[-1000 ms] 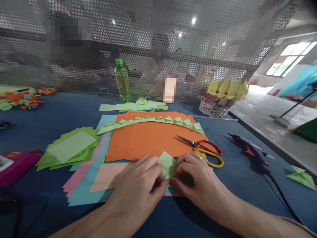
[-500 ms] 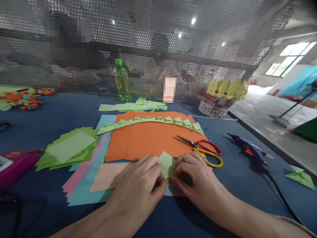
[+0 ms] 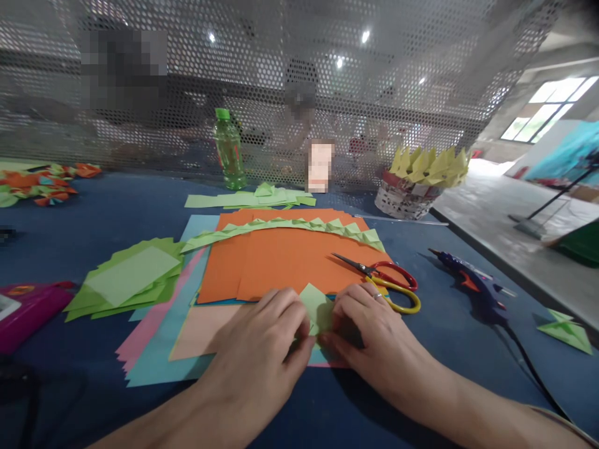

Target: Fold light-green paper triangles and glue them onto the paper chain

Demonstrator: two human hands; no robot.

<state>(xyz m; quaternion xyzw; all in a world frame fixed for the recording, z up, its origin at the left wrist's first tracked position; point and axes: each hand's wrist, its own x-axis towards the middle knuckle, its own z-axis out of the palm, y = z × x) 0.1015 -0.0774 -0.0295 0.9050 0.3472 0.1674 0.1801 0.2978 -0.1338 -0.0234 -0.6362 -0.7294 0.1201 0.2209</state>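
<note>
A small light green paper (image 3: 316, 307), its top corner pointing away from me, lies between my hands at the near edge of the paper pile. My left hand (image 3: 276, 330) pinches its left side, thumb and fingers together. On the other side, my right hand (image 3: 362, 321) grips it the same way; a ring shows on one finger. Both hands hide the paper's lower edges. Just beyond them are orange sheets (image 3: 281, 262) with a folded green paper strip (image 3: 285, 226) arched across. Scissors (image 3: 388, 277) with red and yellow handles lie beside my right hand.
Green paper squares (image 3: 133, 274) are stacked at the left, near a magenta object (image 3: 32, 312). A glue gun (image 3: 472, 284) with a cord and a folded green piece (image 3: 567, 330) lie right. A green bottle (image 3: 230, 153) and a paper basket (image 3: 412, 190) stand behind, before a perforated screen (image 3: 187, 93).
Both hands stay on the small green paper, with only slight finger movement at its lower edge. The whole view has shifted a little; the other things lie as before.
</note>
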